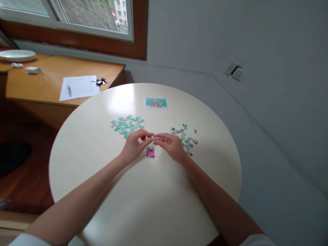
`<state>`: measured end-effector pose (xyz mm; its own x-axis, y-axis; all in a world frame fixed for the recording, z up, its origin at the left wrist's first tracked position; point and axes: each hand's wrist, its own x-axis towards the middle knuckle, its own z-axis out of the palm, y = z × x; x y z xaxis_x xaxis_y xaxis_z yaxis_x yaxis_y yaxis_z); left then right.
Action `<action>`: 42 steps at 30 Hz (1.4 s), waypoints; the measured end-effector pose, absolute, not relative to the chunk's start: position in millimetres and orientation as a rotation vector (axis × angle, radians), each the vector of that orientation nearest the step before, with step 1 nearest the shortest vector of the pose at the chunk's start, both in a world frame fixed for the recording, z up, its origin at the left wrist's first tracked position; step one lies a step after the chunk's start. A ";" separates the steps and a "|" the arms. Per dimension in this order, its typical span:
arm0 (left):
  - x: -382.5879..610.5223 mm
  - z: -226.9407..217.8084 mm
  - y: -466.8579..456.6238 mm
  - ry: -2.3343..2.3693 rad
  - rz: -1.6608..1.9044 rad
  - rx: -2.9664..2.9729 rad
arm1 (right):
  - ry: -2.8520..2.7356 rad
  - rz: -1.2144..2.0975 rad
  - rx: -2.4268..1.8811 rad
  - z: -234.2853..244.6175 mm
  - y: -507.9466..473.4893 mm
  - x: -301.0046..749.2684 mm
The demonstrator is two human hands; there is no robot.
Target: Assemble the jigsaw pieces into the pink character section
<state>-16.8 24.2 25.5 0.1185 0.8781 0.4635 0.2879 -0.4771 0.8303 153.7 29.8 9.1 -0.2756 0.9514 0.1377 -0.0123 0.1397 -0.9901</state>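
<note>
My left hand [135, 145] and my right hand [171, 145] meet over the middle of a round cream table [102, 191], fingertips pinched together on a small puzzle piece [154, 137]. Just below the fingertips lies a small pink joined patch of puzzle [150, 152]. A heap of loose turquoise pieces [127, 125] lies beyond my left hand. A heap of mixed coloured pieces [185, 138] lies beside and beyond my right hand. A small cartoon reference picture [156, 103] lies at the table's far side.
A wooden desk [46, 85] stands at the left under a window, with a paper sheet and pen [78, 87], keys [100, 81], a white plate [17, 55] and a small white object [33, 70]. A grey wall with a socket [236, 72] runs on the right.
</note>
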 end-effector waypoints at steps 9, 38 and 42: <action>-16.1 28.3 23.1 1.133 1.366 1.849 | -1.445 1.289 -0.935 11.3 29.0 153.5; -12.4 31.6 24.9 1.230 1.140 1.435 | -1.412 1.266 -1.065 17.1 28.5 152.1; -12.6 30.4 24.7 1.220 1.173 1.482 | -1.437 1.240 -1.062 13.8 29.8 153.1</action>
